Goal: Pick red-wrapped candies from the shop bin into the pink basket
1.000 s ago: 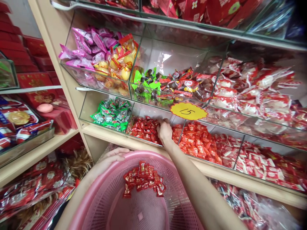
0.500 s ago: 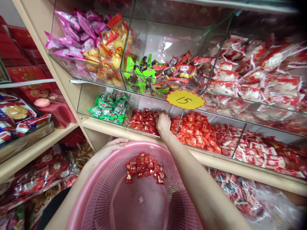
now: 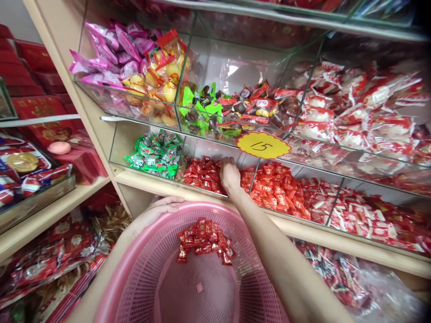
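Observation:
A pink perforated plastic basket (image 3: 198, 304) fills the lower middle. On its inside, toward the shelf, lies a small heap of red-wrapped candies (image 3: 205, 237). My left hand (image 3: 163, 208) grips the basket's far left rim, the fingers resting over the edge. Over the basket, my right arm reaches into a low glass compartment of dark red wrapped candies (image 3: 202, 174). There my right hand (image 3: 230, 176) is closed, its fingers curled down among these candies; the fingertips and whatever they pinch are mostly hidden.
Green-wrapped candies (image 3: 158, 153) lie left of my right hand, brighter red ones (image 3: 278, 186) to its right. Above is a glass-fronted shelf with a yellow price tag (image 3: 263, 145). A wooden ledge (image 3: 141, 185) runs in front. Bagged goods (image 3: 350, 273) sit lower right.
The view has tilted up slightly, so the shelves sit a little lower in the picture. My right hand stays in the same candy compartment, and my left hand keeps its place on the rim.

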Demonstrator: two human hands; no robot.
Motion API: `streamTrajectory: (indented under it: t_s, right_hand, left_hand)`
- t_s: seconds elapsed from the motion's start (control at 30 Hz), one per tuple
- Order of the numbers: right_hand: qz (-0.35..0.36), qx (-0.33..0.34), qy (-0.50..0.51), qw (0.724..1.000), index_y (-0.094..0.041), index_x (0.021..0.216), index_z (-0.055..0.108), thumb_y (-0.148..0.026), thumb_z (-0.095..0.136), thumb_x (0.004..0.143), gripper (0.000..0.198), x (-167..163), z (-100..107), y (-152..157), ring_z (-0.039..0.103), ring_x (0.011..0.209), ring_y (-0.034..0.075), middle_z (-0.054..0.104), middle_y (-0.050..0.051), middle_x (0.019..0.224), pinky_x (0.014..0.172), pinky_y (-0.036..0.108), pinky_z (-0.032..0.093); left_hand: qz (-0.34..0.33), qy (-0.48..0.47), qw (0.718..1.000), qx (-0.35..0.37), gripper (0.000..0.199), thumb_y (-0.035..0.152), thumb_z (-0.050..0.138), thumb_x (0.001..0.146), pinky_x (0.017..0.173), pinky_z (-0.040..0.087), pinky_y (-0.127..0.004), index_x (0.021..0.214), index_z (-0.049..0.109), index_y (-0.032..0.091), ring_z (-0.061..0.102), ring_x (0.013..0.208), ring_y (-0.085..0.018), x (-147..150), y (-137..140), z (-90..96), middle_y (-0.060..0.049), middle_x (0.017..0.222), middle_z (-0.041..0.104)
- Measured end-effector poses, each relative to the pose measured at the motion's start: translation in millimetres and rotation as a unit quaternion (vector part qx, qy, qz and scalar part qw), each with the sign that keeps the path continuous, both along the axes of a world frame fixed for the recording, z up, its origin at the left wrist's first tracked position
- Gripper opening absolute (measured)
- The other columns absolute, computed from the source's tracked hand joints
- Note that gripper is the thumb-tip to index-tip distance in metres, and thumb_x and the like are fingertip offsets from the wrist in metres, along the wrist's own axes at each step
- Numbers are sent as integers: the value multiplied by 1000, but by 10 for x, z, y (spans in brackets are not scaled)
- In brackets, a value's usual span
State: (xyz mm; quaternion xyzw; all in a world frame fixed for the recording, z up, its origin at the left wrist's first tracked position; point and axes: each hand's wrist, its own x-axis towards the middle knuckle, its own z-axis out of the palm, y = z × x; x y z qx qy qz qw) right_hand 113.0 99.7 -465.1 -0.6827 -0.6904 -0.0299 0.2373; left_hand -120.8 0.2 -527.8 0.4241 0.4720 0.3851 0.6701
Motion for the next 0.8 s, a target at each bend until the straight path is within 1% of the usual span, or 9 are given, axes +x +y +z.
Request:
streamTrajectory:
  t_s: [0.1, 0.17, 0.27, 0.33, 0.43, 0.53, 0.6, 0.67, 0.8]
  right_hand:
    - [22, 34, 30, 999, -15, 104, 51, -16, 27, 92, 27, -5, 74, -62, 59, 88, 19, 54, 12, 111, 74, 29, 44]
    - [58, 72, 95, 991, -16, 97, 53, -19, 32, 90, 22, -12, 134, -145, 57, 91, 19, 56, 11, 106, 78, 29, 43]
    - [126, 104, 249, 955, -17, 88, 53, -25, 40, 87, 15, -28, 201, -353, 57, 83, 17, 60, 7, 91, 76, 29, 45]
    - [173, 70, 366, 912, -18, 87, 52, -31, 45, 85, 15, -38, 224, -543, 56, 69, 14, 60, 3, 78, 67, 28, 47]
    - [231, -28, 501, 833, -18, 89, 50, -37, 52, 82, 20, -18, 228, -850, 56, 58, 12, 58, -1, 66, 60, 26, 48]
    - [251, -93, 537, 800, -19, 89, 48, -39, 54, 82, 22, 85, 160, -1114, 59, 60, 11, 60, -2, 66, 64, 27, 51]
    - [251, -117, 527, 804, -20, 89, 48, -38, 53, 84, 20, 201, 55, -1259, 62, 64, 12, 62, 1, 72, 68, 29, 53]
    - [257, -122, 491, 824, -20, 86, 47, -37, 49, 86, 18, 335, -82, -1391, 63, 71, 12, 62, 4, 85, 72, 31, 54]
    - [289, -65, 286, 912, -21, 85, 49, -28, 41, 91, 12, 567, -305, -1623, 60, 94, 16, 58, 8, 102, 84, 34, 50]
  left_hand:
    - [-16, -1, 1000, 15, 37, 21, 69, 64, 84, 46, -26, 101, 63, 20, 62, 92, -17, -27, 37, -45, -2, 106, 67]
    - [-24, 10, 999, 27, 37, 23, 68, 64, 88, 44, -28, 101, 64, 20, 62, 97, -19, -39, 58, -60, -3, 108, 67]
    - [-23, 12, 999, 27, 40, 26, 69, 63, 93, 42, -32, 102, 65, 20, 60, 104, -23, -37, 70, -60, -5, 110, 67]
    - [-15, 0, 1000, 21, 42, 25, 70, 60, 95, 41, -33, 102, 66, 20, 58, 108, -23, -28, 66, -51, -5, 110, 67]
    - [-16, 1, 1000, 24, 42, 24, 70, 61, 97, 40, -31, 102, 66, 19, 56, 112, -23, -24, 53, -44, -5, 111, 66]
    - [-22, 41, 998, 48, 40, 26, 69, 65, 97, 39, -30, 104, 65, 18, 54, 114, -23, -35, 46, -50, -5, 116, 64]
    - [-16, 52, 998, 44, 42, 26, 69, 64, 95, 41, -31, 106, 64, 18, 55, 112, -24, -38, 43, -54, -6, 120, 62]
    - [-10, 51, 998, 38, 43, 25, 69, 64, 92, 43, -30, 105, 63, 17, 56, 111, -24, -31, 40, -53, -6, 121, 61]
    - [-9, 29, 999, 28, 39, 23, 70, 63, 88, 46, -27, 102, 65, 19, 59, 105, -21, 8, 15, -26, -4, 117, 63]
